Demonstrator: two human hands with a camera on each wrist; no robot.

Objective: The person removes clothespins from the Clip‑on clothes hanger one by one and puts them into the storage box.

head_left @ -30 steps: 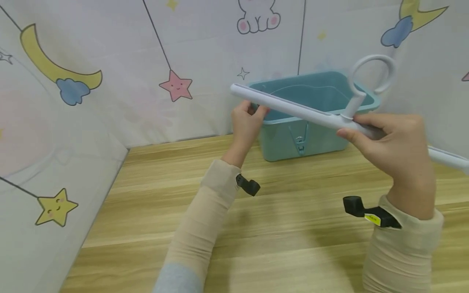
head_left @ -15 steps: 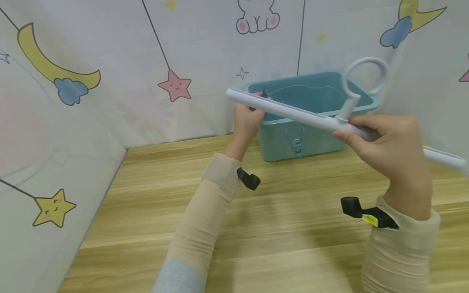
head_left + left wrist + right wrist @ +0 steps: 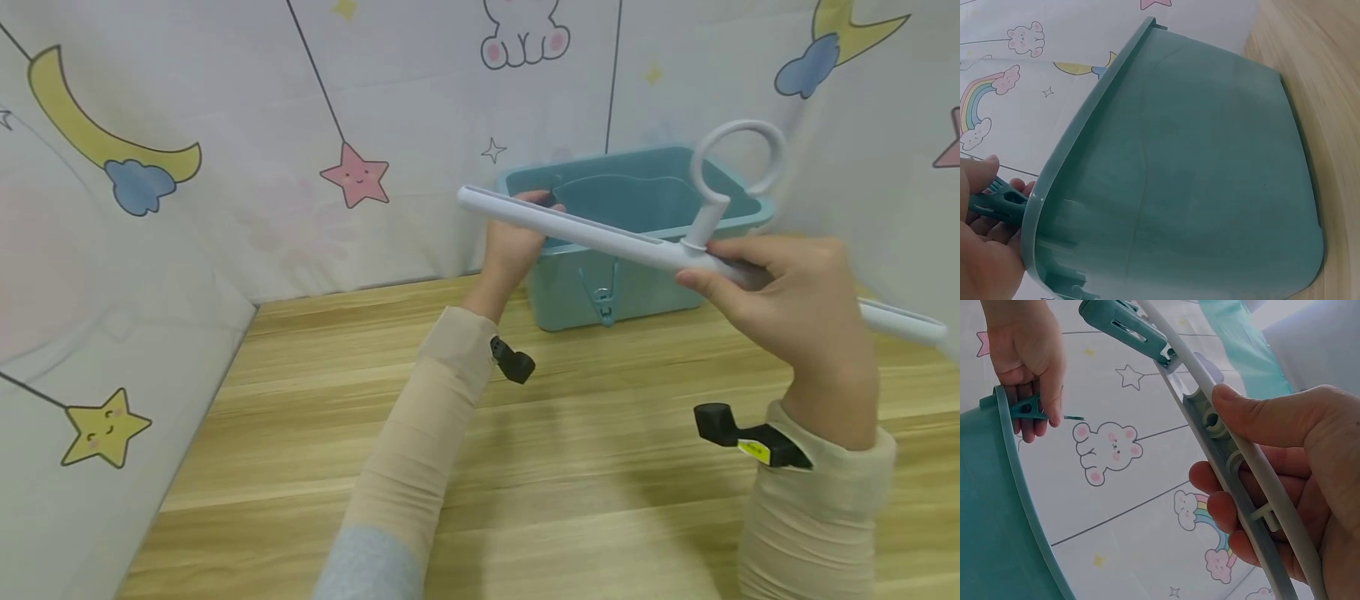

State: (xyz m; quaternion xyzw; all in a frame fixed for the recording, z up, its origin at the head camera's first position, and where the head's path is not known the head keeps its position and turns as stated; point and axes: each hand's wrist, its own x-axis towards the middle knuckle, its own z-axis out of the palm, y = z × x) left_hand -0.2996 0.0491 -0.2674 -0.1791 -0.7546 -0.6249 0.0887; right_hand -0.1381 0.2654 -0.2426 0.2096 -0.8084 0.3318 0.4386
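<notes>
My right hand grips a pale plastic clothes hanger at its middle, just below its open ring hook. In the head view it slants across in front of the teal bin. From the hanger's slotted underside hangs a teal clothespin, seen up close in the right wrist view. My left hand is at the bin's left rim, its fingers partly behind the hanger. Between its thumb and fingers it holds another teal clothespin, which overlaps the rim in both wrist views.
The bin stands on a wood-grain table against the back wall. A white cloth printed with stars, moons and animals covers the walls behind and at the left. Black wrist cameras sit on both sleeves.
My left hand has moved slightly up and right at the bin's rim, its fingers now reaching over it. The hanger has drifted slightly left and down in my right hand.
</notes>
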